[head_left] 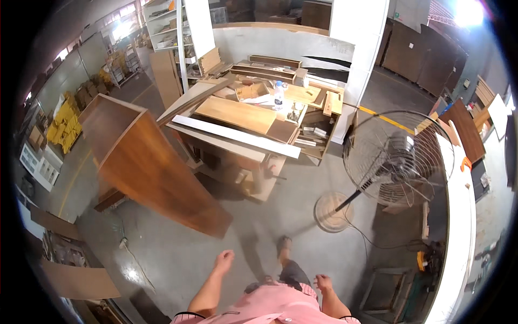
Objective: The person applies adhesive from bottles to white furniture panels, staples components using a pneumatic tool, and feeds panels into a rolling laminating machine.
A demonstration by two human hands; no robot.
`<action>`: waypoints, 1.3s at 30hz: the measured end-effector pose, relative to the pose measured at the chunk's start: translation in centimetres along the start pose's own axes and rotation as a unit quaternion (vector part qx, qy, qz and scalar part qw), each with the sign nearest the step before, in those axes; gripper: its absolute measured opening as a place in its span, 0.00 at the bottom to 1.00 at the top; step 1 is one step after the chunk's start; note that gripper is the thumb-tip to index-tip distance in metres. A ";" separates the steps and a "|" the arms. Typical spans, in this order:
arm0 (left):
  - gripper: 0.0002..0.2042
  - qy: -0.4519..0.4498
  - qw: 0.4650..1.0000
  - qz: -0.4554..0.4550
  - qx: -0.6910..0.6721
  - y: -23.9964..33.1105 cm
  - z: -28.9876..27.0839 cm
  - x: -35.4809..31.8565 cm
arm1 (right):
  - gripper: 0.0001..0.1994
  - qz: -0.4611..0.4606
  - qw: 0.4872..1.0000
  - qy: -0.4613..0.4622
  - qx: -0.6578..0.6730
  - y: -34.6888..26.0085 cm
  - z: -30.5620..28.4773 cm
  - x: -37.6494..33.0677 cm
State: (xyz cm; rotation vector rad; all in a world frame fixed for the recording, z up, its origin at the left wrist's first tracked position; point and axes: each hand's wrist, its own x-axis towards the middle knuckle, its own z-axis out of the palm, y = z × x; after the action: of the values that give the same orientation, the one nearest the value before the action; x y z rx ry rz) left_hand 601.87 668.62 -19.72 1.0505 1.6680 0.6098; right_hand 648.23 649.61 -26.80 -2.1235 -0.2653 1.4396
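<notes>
No object is gripped by the left hand [224, 261] or the right hand [323, 282]; both hands are held apart, fingers loosely curled. Tall brown wooden cabinet [159, 167] is located on the floor, front-left, nearest the left hand, no contact seen. Ahead, the counter [221, 143] is loaded with a light wooden board [237, 114], a long white strip [237, 136] and a blue-capped bottle [278, 100]. Pedestal fan [400, 155] is positioned front-right, nearest the right hand.

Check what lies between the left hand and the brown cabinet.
Only bare grey floor shows between the left hand and the near end of the brown cabinet, in the head view.
</notes>
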 end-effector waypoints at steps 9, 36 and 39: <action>0.17 -0.160 0.818 0.060 0.549 -3.9 1.2 10.2 | 0.16 -0.219 0.974 -0.045 0.042 -33.1 10.7 21.5; 0.14 -0.160 0.953 -0.099 0.239 15.6 11.0 33.7 | 0.12 -0.452 0.865 0.209 0.056 -95.6 13.4 50.3; 0.15 -0.132 0.950 -0.211 0.190 17.8 11.8 32.9 | 0.15 -0.492 0.826 0.273 -0.036 -100.6 12.8 57.9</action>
State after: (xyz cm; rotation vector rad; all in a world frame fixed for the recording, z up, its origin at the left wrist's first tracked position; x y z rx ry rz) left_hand 616.03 704.69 -25.66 0.9469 1.7326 -0.1345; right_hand 674.33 763.33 -21.34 -1.8469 -1.0070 0.2113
